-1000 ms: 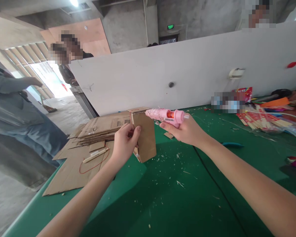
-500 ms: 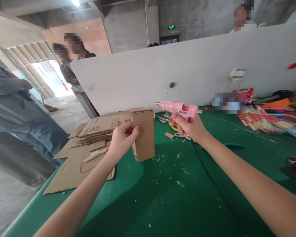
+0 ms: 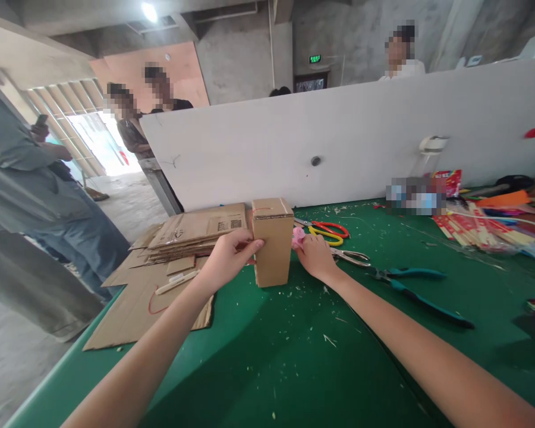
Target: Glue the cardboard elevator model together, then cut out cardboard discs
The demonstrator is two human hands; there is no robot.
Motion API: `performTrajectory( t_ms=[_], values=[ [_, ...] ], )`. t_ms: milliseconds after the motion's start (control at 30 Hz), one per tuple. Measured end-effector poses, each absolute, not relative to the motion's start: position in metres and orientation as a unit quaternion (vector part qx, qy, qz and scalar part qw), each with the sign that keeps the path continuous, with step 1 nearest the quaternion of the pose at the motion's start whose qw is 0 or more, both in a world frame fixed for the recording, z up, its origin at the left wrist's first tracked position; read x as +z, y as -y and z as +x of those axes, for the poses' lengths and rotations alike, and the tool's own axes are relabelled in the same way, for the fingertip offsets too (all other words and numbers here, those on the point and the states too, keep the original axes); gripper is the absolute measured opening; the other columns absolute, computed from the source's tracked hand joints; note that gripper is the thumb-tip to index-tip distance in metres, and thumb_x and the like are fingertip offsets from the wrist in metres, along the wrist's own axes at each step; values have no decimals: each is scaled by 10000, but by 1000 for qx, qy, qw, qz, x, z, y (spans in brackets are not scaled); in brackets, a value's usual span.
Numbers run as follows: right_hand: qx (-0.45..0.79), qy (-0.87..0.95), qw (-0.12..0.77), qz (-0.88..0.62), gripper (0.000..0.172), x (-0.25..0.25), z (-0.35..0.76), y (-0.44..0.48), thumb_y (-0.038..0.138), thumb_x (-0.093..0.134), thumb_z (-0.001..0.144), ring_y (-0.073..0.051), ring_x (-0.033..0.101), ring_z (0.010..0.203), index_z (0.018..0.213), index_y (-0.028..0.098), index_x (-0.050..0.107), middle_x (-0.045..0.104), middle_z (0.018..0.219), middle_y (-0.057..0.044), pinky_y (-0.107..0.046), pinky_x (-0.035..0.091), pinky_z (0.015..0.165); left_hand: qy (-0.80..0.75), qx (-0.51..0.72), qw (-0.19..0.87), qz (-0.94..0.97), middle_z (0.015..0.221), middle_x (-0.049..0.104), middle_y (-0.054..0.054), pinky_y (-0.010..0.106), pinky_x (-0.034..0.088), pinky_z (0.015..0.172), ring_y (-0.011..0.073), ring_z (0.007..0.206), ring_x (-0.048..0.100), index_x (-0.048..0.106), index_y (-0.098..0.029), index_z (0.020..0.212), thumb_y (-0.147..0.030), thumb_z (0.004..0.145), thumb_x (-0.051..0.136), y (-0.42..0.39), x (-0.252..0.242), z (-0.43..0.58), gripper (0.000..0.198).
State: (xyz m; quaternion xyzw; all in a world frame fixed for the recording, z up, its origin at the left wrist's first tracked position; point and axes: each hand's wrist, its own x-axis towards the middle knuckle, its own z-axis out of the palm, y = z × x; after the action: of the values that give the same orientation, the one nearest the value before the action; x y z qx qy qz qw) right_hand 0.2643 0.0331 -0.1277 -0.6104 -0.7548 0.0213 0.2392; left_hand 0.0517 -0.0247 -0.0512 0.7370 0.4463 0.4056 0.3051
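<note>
A small upright cardboard box (image 3: 273, 241) stands on the green table (image 3: 294, 356). My left hand (image 3: 229, 257) grips its left side, thumb on the front face. My right hand (image 3: 312, 255) rests low on the table just right of the box, fingers curled over the pink glue gun (image 3: 298, 236), of which only a small piece shows behind the box. The rest of the gun is hidden.
Flat cardboard sheets (image 3: 178, 255) lie stacked at the left. Red and yellow scissors (image 3: 327, 230), metal shears (image 3: 354, 256) and teal pliers (image 3: 417, 284) lie to the right. Coloured craft sticks (image 3: 477, 223) lie far right. A white partition (image 3: 361, 131) stands behind; people stand beyond and at left.
My right hand has lowered the pink glue gun from above the box down to the table behind it. The box now stands upright on the table, still in my left hand.
</note>
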Motion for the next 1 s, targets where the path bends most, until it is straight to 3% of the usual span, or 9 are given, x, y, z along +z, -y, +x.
performTrajectory(
  t_ms=[200, 300, 433, 533, 633, 800, 900, 1000],
  values=[
    [49, 751, 160, -639, 472, -115, 272, -37, 420, 334, 952, -383, 522, 1088, 1011, 79, 654, 632, 1112, -225, -449, 391, 873, -451, 411, 318, 726, 844, 659, 68, 336, 596, 631, 209, 766, 659, 636, -133, 855, -465, 816, 591, 18, -57, 44, 337],
    [84, 769, 125, -621, 442, -101, 281, -33, 451, 400, 919, -339, 593, 1002, 861, 114, 681, 684, 986, -187, -386, 419, 819, -456, 407, 312, 727, 831, 673, 71, 338, 590, 642, 206, 755, 664, 642, -129, 878, -460, 814, 599, 18, -57, 42, 340],
    [133, 794, 93, -586, 478, -86, 287, -26, 439, 387, 929, -231, 658, 736, 627, 169, 641, 700, 712, -100, -286, 435, 673, -448, 415, 308, 729, 893, 686, 82, 318, 574, 631, 198, 762, 667, 613, -140, 905, -432, 803, 627, 19, -57, 41, 309],
    [140, 790, 91, -589, 444, -83, 287, -22, 400, 393, 930, -220, 657, 669, 628, 174, 626, 696, 683, -92, -275, 415, 597, -435, 440, 321, 717, 916, 686, 75, 300, 564, 614, 193, 778, 671, 528, -170, 952, -396, 787, 660, 18, -58, 41, 309],
    [125, 778, 104, -607, 353, -87, 286, -23, 330, 416, 921, -254, 669, 734, 708, 151, 632, 710, 800, -145, -295, 408, 611, -425, 462, 330, 705, 881, 683, 47, 291, 558, 609, 181, 763, 675, 436, -205, 967, -371, 781, 678, 17, -59, 40, 347],
    [99, 747, 169, -635, 182, -100, 284, -29, 243, 504, 846, -343, 652, 873, 903, 103, 607, 685, 920, -218, -343, 407, 675, -431, 464, 324, 703, 841, 662, 25, 276, 552, 570, 176, 738, 674, 407, -214, 968, -374, 788, 668, 17, -60, 42, 355],
    [114, 718, 238, -644, 224, -108, 280, -35, 200, 571, 767, -336, 635, 899, 976, 124, 549, 671, 933, -187, -334, 402, 679, -435, 464, 316, 704, 830, 650, 17, 266, 547, 540, 171, 720, 668, 405, -215, 967, -372, 791, 659, 18, -60, 44, 346],
    [171, 682, 310, -640, 249, -115, 278, -43, 198, 627, 678, -281, 621, 804, 893, 174, 504, 644, 824, -102, -306, 397, 620, -434, 465, 309, 708, 835, 644, 14, 265, 547, 548, 164, 719, 664, 406, -216, 963, -365, 792, 656, 18, -60, 45, 337]
  ],
)
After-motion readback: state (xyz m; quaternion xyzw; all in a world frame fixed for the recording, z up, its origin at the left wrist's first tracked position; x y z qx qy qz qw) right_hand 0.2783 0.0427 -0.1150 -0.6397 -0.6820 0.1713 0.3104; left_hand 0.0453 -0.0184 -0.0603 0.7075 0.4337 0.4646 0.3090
